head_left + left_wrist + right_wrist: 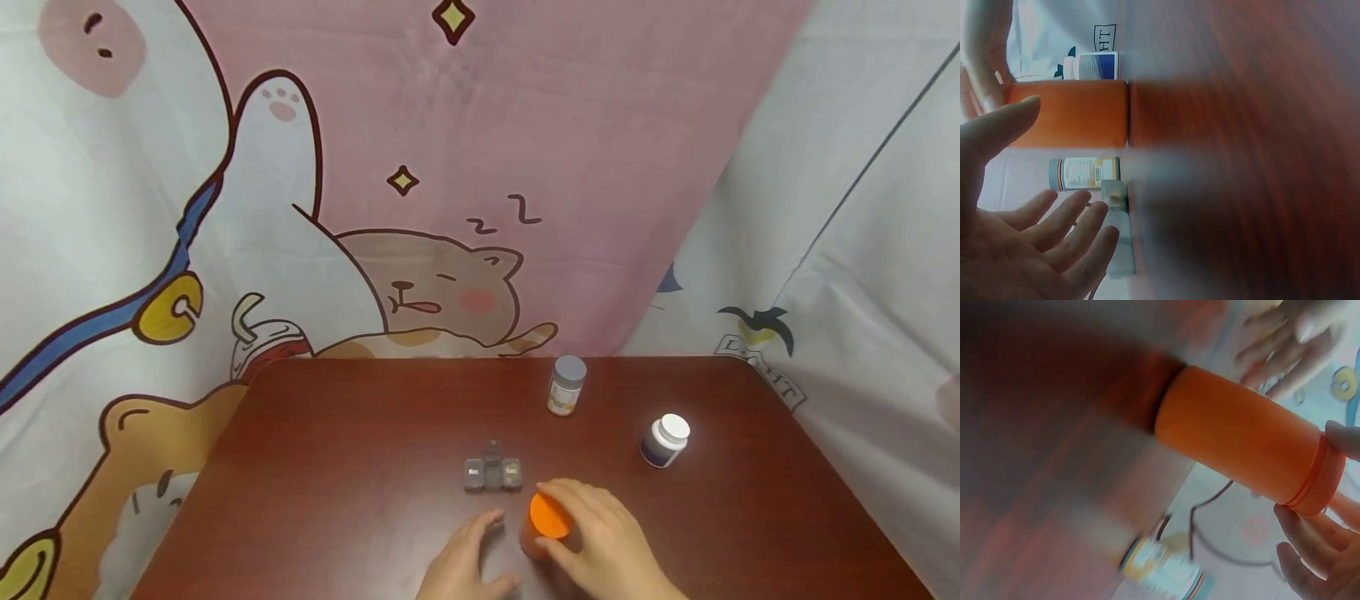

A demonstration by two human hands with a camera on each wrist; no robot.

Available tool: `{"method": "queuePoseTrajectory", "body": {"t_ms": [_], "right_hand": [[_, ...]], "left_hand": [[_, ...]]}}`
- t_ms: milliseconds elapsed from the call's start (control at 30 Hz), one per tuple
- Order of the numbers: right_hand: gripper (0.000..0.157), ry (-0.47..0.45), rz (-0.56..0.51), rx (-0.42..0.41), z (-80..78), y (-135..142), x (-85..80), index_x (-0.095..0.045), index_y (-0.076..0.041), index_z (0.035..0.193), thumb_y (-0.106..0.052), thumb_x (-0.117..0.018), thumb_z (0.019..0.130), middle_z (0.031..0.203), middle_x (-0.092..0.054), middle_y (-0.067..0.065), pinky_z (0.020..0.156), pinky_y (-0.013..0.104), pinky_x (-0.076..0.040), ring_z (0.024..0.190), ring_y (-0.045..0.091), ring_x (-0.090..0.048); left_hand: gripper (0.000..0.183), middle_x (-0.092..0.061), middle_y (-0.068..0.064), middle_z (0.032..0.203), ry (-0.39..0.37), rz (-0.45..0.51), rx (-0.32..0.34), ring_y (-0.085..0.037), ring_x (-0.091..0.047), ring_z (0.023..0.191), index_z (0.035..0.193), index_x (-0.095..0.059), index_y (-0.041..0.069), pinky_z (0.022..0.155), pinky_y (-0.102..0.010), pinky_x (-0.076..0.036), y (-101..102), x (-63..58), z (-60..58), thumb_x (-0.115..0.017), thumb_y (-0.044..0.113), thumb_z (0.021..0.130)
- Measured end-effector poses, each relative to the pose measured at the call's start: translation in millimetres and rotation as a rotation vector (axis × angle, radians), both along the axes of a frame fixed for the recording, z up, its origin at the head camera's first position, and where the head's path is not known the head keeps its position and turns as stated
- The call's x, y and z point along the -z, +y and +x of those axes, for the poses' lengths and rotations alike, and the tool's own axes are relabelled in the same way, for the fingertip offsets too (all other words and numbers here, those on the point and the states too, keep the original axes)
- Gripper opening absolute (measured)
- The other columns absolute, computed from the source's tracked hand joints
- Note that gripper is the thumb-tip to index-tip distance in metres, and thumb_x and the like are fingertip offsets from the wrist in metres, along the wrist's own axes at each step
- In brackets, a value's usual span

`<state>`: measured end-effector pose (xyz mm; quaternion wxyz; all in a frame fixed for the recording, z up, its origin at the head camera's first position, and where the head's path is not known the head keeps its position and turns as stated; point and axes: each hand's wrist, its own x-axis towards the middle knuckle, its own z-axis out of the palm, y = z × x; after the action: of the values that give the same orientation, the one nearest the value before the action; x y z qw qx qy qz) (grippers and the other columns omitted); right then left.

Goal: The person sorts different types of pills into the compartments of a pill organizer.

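Note:
An orange bottle (531,543) with an orange cap (551,517) stands upright near the table's front. My right hand (606,537) grips it at the cap, thumb and fingers on opposite sides in the right wrist view. Just left of the bottle is my left hand (467,560), palm towards it, fingers spread and relaxed, holding nothing. Beyond the hands lies a small pill organizer (492,473) with its middle lid raised; something pale shows in one end compartment (1115,196).
A grey-capped supplement bottle (566,387) stands near the table's back edge. Further right is a white-capped white and blue bottle (665,440). The reddish-brown table (337,467) meets a hanging cartoon-print cloth (585,167) behind it.

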<state>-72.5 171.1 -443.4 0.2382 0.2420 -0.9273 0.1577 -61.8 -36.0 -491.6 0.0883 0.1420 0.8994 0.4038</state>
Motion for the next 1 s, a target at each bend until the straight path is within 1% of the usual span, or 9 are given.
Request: {"method": "queuePoseTrajectory", "body": {"t_ms": [100,200,333,433,500,600,667,867,1000], "right_hand": [[0.061,-0.028,-0.016,-0.029,8.4,-15.2,1.7,-0.064,-0.022,0.114,-0.043,-0.081,0.059,0.109,-0.069,-0.009,0.079,0.037,-0.056,0.097,0.008,-0.061],[0.061,-0.049,-0.026,-0.037,14.4,-27.1,4.3,-0.064,-0.021,0.115,-0.045,-0.08,0.062,0.109,-0.068,-0.01,0.079,0.037,-0.057,0.096,0.007,-0.061],[0.06,-0.07,-0.039,-0.033,18.6,-35.9,7.3,-0.063,-0.02,0.117,-0.05,-0.075,0.067,0.112,-0.067,-0.008,0.08,0.039,-0.058,0.098,0.01,-0.061],[0.062,-0.155,-0.091,-0.033,20.2,-35.7,8.5,-0.06,-0.02,0.121,-0.056,-0.069,0.071,0.115,-0.067,-0.006,0.081,0.04,-0.058,0.101,0.011,-0.06],[0.065,-0.273,-0.169,-0.042,21.5,-32.8,8.1,-0.057,-0.02,0.125,-0.056,-0.068,0.072,0.118,-0.066,-0.004,0.081,0.041,-0.058,0.101,0.012,-0.059],[0.069,-0.472,-0.332,-0.052,23.4,-27.1,9.4,-0.053,-0.02,0.129,-0.053,-0.07,0.071,0.12,-0.064,0.001,0.078,0.04,-0.058,0.098,0.012,-0.056],[0.069,-0.565,-0.437,-0.062,23.9,-24.4,12.1,-0.053,-0.019,0.129,-0.048,-0.073,0.07,0.121,-0.063,0.004,0.075,0.037,-0.057,0.097,0.012,-0.054],[0.062,-0.668,-0.703,-0.06,23.8,-28.9,22.6,-0.057,-0.021,0.124,-0.026,-0.081,0.067,0.121,-0.061,0.009,0.07,0.031,-0.051,0.087,0.009,-0.052],[0.064,-0.726,-0.771,-0.021,24.6,-32.5,23.9,-0.057,-0.016,0.124,-0.022,-0.081,0.066,0.116,-0.061,0.011,0.067,0.027,-0.049,0.078,0.016,-0.052]], "left_hand": [[0.073,-0.062,-0.012,0.127,-0.016,0.011,0.007,-0.032,-0.056,0.111,0.129,-0.051,0.014,0.087,-0.057,-0.051,2.3,0.6,-0.9,-0.073,0.05,0.07],[0.073,-0.063,-0.013,0.123,-0.019,0.041,0.015,-0.031,-0.057,0.108,0.125,-0.053,0.011,0.087,-0.057,-0.052,3.7,1.6,-1.6,-0.072,0.053,0.068],[0.071,-0.065,-0.013,0.117,0.004,0.097,0.031,-0.028,-0.059,0.104,0.122,-0.054,0.004,0.087,-0.054,-0.052,6.3,5.3,-3.4,-0.077,0.041,0.067],[0.071,-0.066,-0.013,0.116,0.029,0.128,0.037,-0.025,-0.06,0.102,0.122,-0.054,0.003,0.086,-0.052,-0.053,10.0,7.5,-4.9,-0.08,0.031,0.063],[0.071,-0.067,-0.011,0.115,0.017,0.141,0.03,-0.024,-0.061,0.101,0.122,-0.055,0.005,0.086,-0.052,-0.053,12.0,6.7,-5.3,-0.081,0.032,0.062],[0.07,-0.068,-0.009,0.115,-0.053,0.153,0.011,-0.024,-0.062,0.101,0.122,-0.056,0.009,0.085,-0.054,-0.053,12.5,3.1,-4.0,-0.08,0.039,0.063],[0.07,-0.068,-0.007,0.116,-0.094,0.155,0.008,-0.024,-0.062,0.101,0.123,-0.056,0.012,0.085,-0.055,-0.053,11.1,1.0,-3.8,-0.078,0.044,0.065],[0.068,-0.071,-0.005,0.113,-0.061,0.131,0.038,-0.02,-0.063,0.099,0.121,-0.06,0.014,0.083,-0.052,-0.054,8.7,2.0,-7.8,-0.076,0.05,0.066],[0.066,-0.072,-0.003,0.111,-0.069,0.15,0.035,-0.018,-0.064,0.097,0.119,-0.062,0.016,0.084,-0.052,-0.054,9.3,5.2,-9.1,-0.077,0.049,0.064]]}}
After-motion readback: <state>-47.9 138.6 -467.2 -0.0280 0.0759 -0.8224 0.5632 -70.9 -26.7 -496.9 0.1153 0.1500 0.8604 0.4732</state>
